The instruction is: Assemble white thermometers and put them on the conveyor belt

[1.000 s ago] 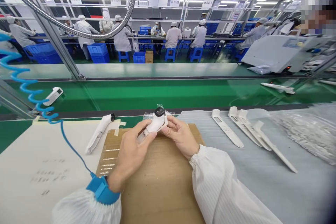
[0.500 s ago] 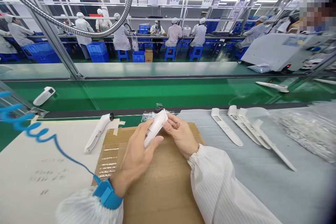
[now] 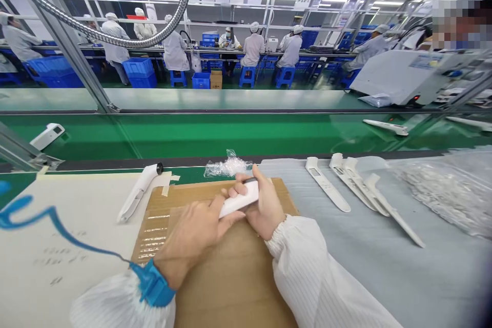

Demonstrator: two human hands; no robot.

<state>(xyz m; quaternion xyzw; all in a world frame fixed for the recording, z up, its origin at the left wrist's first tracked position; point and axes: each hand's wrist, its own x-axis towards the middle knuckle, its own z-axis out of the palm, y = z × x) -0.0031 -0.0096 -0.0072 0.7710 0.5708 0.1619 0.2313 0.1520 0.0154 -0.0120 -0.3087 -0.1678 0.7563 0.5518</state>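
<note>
Both hands hold one white plastic handheld device [image 3: 240, 200] just above a cardboard sheet [image 3: 215, 266]. My left hand [image 3: 196, 230] grips its lower end, fingers wrapped round it. My right hand [image 3: 258, 200] closes over its upper end, covering the dark tip. A blue wrist strap [image 3: 154, 282] with a coiled blue cord sits on my left wrist. A second white device with a black tip [image 3: 139, 190] lies to the left on the white mat.
A crumpled clear bag [image 3: 227, 166] lies behind the cardboard. Several white shell halves [image 3: 361, 187] lie on the grey sheet to the right, beside a pile of clear bags [image 3: 449, 195]. A green conveyor [image 3: 230, 136] carries a white device [image 3: 46, 136]. Workers sit beyond.
The device has come down from upright to nearly flat, closer to the cardboard. My right hand has closed over its dark tip. The coiled cord has swung left.
</note>
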